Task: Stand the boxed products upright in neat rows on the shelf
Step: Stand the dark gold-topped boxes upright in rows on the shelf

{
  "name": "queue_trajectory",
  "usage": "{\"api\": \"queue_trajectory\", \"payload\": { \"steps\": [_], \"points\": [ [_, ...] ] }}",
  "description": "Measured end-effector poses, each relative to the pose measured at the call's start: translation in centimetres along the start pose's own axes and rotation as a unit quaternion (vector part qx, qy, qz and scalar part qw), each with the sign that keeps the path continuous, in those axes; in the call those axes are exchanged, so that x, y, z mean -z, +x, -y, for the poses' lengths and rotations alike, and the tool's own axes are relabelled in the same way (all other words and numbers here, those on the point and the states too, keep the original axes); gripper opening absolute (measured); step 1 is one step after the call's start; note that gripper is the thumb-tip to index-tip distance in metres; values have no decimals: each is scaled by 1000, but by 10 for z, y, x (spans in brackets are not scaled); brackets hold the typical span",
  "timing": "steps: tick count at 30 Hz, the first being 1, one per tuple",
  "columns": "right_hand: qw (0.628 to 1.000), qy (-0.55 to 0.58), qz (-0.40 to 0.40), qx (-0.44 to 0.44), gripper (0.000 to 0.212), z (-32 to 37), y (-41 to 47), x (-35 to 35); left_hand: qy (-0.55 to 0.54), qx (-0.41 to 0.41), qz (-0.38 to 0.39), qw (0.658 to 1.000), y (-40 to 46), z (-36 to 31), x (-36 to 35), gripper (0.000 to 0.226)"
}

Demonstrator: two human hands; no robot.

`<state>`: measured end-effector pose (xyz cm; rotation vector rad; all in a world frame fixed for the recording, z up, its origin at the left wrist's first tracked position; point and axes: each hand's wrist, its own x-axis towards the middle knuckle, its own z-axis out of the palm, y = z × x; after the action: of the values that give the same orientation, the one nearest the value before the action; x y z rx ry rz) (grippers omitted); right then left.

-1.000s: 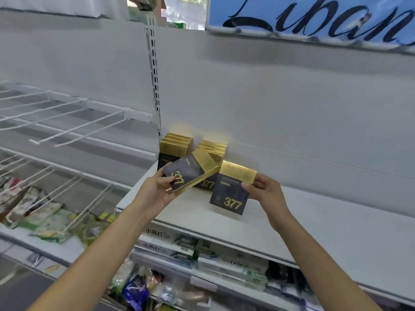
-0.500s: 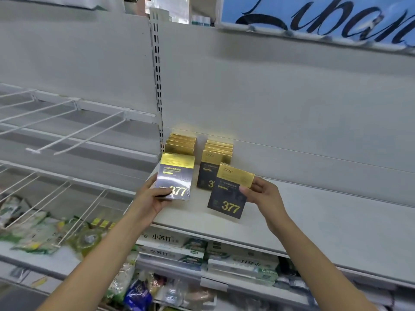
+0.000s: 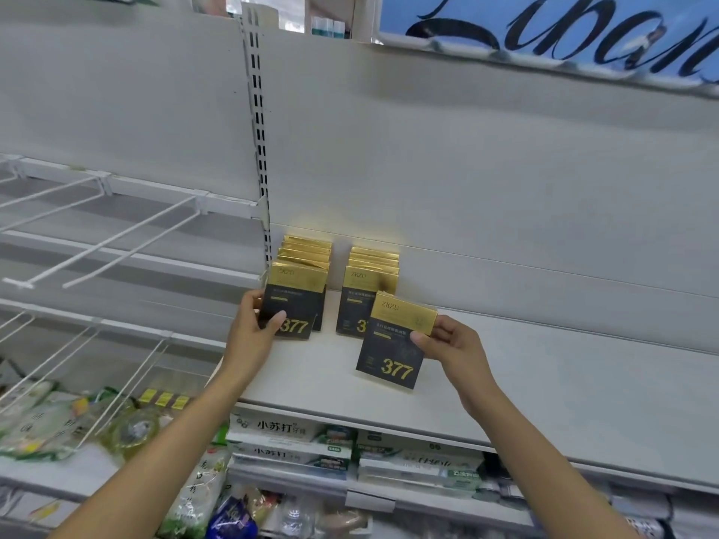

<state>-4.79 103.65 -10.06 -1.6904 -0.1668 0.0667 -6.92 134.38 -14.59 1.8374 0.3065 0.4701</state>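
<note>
We saw the grey shelf (image 3: 544,383) bare except at its left end, where two short rows (image 3: 373,262) stood upright. Our left hand (image 3: 253,328) gripped the left row's front box (image 3: 293,301); our right hand (image 3: 455,348) pinched another box (image 3: 393,344), unplaced.

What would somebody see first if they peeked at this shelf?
Probably the shiny black and gold boxes marked 377, standing in two rows at the back left of the white shelf. The left hand grips the front box of the left row, and the right hand holds another box in front of the right row. A big blue sign hangs above.
</note>
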Motion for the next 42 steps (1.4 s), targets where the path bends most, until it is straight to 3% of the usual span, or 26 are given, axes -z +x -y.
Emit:
{"api": "queue_trajectory", "payload": {
  "steps": [5,11,25,35,42],
  "points": [
    [1000,-14,-10,1,22,-1,4,-1,129,-41,-39,990,8,9,-4,42],
    [1000,-25,-17,4,22,-5,7,-3,166,-41,-61,983,1,12,-6,49],
    [998,-55,-33,20,24,-8,17,-8,149,-36,-27,988,10,14,-11,51],
    [988,-116,-43,94,35,-1,41,-46,119,-49,13,992,11,17,-8,54],
    [961,-191,-115,165,42,-25,42,-54,121,-44,17,992,11,17,-8,52]
  ]
}}
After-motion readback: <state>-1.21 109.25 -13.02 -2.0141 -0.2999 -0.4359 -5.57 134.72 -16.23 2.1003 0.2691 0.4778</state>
